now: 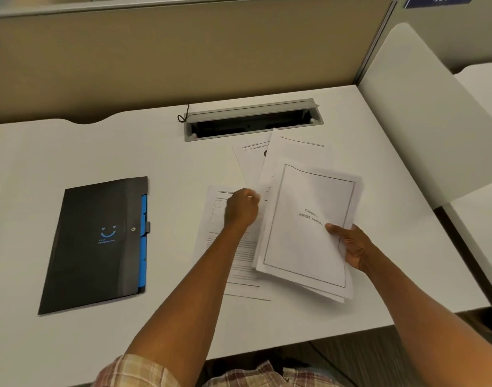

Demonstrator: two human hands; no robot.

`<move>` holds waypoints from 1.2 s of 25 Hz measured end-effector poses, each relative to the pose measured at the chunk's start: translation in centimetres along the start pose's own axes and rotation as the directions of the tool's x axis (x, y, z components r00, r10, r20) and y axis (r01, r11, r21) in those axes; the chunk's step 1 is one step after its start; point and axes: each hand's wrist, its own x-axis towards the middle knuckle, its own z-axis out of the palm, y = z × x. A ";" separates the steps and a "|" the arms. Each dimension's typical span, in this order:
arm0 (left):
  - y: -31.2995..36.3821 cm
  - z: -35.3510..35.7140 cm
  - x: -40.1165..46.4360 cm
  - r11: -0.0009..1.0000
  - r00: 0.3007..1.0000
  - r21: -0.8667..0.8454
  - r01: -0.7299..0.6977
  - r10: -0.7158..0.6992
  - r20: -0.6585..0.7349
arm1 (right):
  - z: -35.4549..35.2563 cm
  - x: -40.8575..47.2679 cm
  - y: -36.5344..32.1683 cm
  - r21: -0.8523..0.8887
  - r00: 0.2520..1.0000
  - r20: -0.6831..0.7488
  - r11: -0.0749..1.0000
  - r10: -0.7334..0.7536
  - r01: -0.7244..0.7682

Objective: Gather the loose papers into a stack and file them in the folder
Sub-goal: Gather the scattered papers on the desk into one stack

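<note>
A black folder (94, 244) with blue tabs and a blue smiley lies closed on the left of the white desk (71, 152). My right hand (348, 244) grips a small stack of papers (306, 236) at its right edge, with a bordered title page on top, lifted slightly above the desk. My left hand (240, 208) pinches the left edge of a sheet (284, 155) that sits under the held stack. Another printed sheet (211, 219) lies flat beneath my left forearm. A further sheet (247, 157) lies behind, partly covered.
An open grey cable tray (253, 118) is set into the desk behind the papers, with a dark cord beside it. A tan partition wall (183, 57) backs the desk and a white divider (423, 113) stands on the right.
</note>
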 end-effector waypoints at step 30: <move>-5.8 -13.2 1.4 0.867 0.991 -0.491 0.087 -0.027 0.129 | -0.5 -0.9 0.3 0.061 0.987 -0.109 0.991 -0.113 0.121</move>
